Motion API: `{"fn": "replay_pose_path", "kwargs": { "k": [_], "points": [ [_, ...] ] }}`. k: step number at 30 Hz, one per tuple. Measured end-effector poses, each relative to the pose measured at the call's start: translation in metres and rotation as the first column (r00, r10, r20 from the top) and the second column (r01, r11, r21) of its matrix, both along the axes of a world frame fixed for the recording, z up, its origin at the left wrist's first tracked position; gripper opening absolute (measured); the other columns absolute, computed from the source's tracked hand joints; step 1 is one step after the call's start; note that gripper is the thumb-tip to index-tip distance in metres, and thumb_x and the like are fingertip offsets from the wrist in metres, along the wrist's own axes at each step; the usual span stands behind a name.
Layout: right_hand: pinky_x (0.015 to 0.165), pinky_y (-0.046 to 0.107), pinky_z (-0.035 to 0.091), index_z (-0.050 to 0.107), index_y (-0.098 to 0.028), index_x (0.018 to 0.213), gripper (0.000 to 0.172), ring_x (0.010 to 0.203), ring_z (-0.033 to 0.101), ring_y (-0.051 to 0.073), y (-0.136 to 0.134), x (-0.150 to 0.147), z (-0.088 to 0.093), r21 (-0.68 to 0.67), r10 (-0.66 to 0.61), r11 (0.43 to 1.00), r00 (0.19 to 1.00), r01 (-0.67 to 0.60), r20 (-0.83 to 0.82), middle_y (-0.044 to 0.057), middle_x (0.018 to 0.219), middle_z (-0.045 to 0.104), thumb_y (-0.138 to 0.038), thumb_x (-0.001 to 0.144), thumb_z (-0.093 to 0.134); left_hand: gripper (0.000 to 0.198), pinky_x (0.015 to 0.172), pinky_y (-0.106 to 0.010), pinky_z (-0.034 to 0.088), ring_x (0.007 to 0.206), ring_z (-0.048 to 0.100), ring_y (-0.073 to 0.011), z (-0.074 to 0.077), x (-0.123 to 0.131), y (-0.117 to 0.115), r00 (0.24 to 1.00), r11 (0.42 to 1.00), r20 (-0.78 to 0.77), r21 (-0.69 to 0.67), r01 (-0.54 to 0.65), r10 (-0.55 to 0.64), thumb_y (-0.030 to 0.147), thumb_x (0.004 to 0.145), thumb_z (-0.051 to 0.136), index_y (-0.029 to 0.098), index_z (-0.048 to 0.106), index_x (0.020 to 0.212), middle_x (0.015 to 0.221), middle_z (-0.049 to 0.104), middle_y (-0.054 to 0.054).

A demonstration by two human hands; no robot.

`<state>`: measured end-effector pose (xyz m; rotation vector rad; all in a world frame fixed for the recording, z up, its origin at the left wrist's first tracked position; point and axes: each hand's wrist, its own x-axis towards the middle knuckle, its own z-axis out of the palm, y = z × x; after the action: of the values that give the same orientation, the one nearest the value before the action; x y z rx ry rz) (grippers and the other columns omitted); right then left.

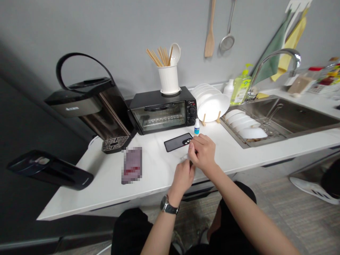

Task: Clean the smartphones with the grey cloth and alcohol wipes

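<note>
My left hand [183,176], with a watch [169,206] on its wrist, is closed near the counter's front edge. My right hand [202,151] is closed too, just above it and to the right, with the two hands meeting. Something small and dark shows between them, mostly covered by the fingers. A dark phone [175,143] lies camera side up just beyond the hands, its right end close to my right hand. Behind my right hand stands a small white bottle [197,126] with a blue label. A pixelated flat item [132,164] lies to the left.
A toaster oven [162,113] carries a white utensil holder [169,79]. Left of it are a water dispenser [92,106] and a dark cylinder [53,171] at the counter's end. Racked plates [212,106] and a sink [300,113] with bowls [245,124] are right.
</note>
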<state>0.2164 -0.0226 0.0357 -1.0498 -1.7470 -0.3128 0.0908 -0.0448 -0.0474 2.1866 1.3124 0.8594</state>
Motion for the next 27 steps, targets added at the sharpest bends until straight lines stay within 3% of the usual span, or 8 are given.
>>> {"fn": "replay_pose_path", "kwargs": {
  "k": [5, 9, 12, 16, 19, 22, 24, 27],
  "points": [
    [0.063, 0.035, 0.035, 0.047, -0.024, 0.068, 0.040, 0.069, 0.049, 0.018, -0.006, -0.007, -0.009, -0.180, -0.076, 0.983, 0.950, 0.021, -0.304, 0.003, 0.075, 0.051, -0.026, 0.106, 0.037, 0.041, 0.079, -0.038, 0.057, 0.097, 0.076, -0.0307, 0.001, 0.000, 0.001, 1.000, 1.000, 0.027, -0.008, -0.005, 0.005, 0.022, 0.100, 0.045, 0.015, 0.047, 0.140, 0.111, 0.077, -0.017],
    [0.080, 0.040, 0.041, 0.060, -0.022, 0.079, 0.034, 0.087, 0.052, 0.024, -0.011, -0.008, -0.015, -0.006, -0.015, 1.000, 0.993, 0.014, -0.114, 0.008, 0.087, 0.063, -0.025, 0.105, 0.038, 0.036, 0.080, -0.037, 0.056, 0.094, 0.075, -0.0296, -0.001, 0.000, 0.002, 1.000, 1.000, -0.028, 0.006, 0.002, -0.002, 0.019, 0.098, 0.046, 0.016, 0.054, 0.133, 0.106, 0.078, -0.015],
    [0.079, 0.040, 0.040, 0.061, -0.022, 0.074, 0.036, 0.078, 0.050, 0.022, -0.007, 0.000, -0.009, 0.100, 0.031, 0.994, 0.994, -0.042, 0.108, 0.005, 0.075, 0.062, -0.025, 0.104, 0.043, 0.036, 0.081, -0.039, 0.055, 0.096, 0.074, -0.0308, -0.002, 0.000, 0.002, 0.999, 1.000, -0.036, 0.019, -0.003, 0.003, 0.019, 0.098, 0.044, 0.014, 0.054, 0.132, 0.108, 0.077, -0.017],
    [0.067, 0.036, 0.035, 0.059, -0.021, 0.062, 0.043, 0.063, 0.049, 0.017, -0.005, 0.006, 0.010, 0.017, 0.058, 0.998, 0.950, -0.067, 0.308, 0.001, 0.062, 0.059, -0.025, 0.103, 0.047, 0.029, 0.075, -0.037, 0.054, 0.088, 0.074, -0.0296, -0.003, 0.000, 0.002, 0.997, 0.999, -0.066, 0.028, -0.032, 0.033, 0.019, 0.099, 0.043, 0.013, 0.057, 0.124, 0.102, 0.077, -0.016],
    [0.062, 0.036, 0.032, 0.061, -0.020, 0.058, 0.040, 0.058, 0.050, 0.017, -0.012, 0.003, 0.024, -0.161, -0.066, 0.980, 0.950, 0.119, 0.305, 0.005, 0.060, 0.062, -0.026, 0.098, 0.054, 0.024, 0.072, -0.036, 0.053, 0.081, 0.074, -0.0288, -0.004, -0.001, 0.002, 0.996, 0.999, -0.089, 0.037, -0.011, 0.014, 0.017, 0.098, 0.041, 0.014, 0.063, 0.108, 0.091, 0.077, -0.014],
    [0.057, 0.036, 0.027, 0.063, -0.020, 0.057, 0.039, 0.054, 0.050, 0.019, -0.020, -0.001, 0.033, -0.302, -0.201, 0.911, 0.941, 0.281, 0.271, 0.008, 0.058, 0.063, -0.029, 0.094, 0.059, 0.023, 0.070, -0.036, 0.052, 0.075, 0.072, -0.0288, -0.005, -0.001, 0.002, 0.994, 0.999, -0.108, 0.038, 0.005, -0.001, 0.019, 0.098, 0.042, 0.017, 0.064, 0.092, 0.080, 0.075, -0.012],
    [0.055, 0.035, 0.027, 0.061, -0.021, 0.056, 0.041, 0.056, 0.050, 0.019, -0.022, -0.003, 0.032, -0.332, -0.210, 0.901, 0.951, 0.277, 0.225, 0.007, 0.058, 0.061, -0.031, 0.095, 0.058, 0.023, 0.070, -0.037, 0.052, 0.077, 0.072, -0.0294, -0.004, -0.001, 0.002, 0.994, 0.999, -0.112, 0.044, -0.006, 0.010, 0.021, 0.098, 0.042, 0.016, 0.064, 0.093, 0.081, 0.075, -0.013],
    [0.064, 0.036, 0.036, 0.060, -0.022, 0.064, 0.040, 0.070, 0.055, 0.022, -0.020, -0.003, 0.016, -0.224, -0.095, 0.968, 0.991, 0.115, 0.097, 0.007, 0.067, 0.062, -0.028, 0.101, 0.048, 0.023, 0.072, -0.036, 0.053, 0.084, 0.073, -0.0297, -0.004, -0.001, 0.002, 0.995, 0.999, -0.103, 0.052, -0.013, 0.018, 0.020, 0.098, 0.042, 0.015, 0.063, 0.107, 0.092, 0.077, -0.014]
  ]
}}
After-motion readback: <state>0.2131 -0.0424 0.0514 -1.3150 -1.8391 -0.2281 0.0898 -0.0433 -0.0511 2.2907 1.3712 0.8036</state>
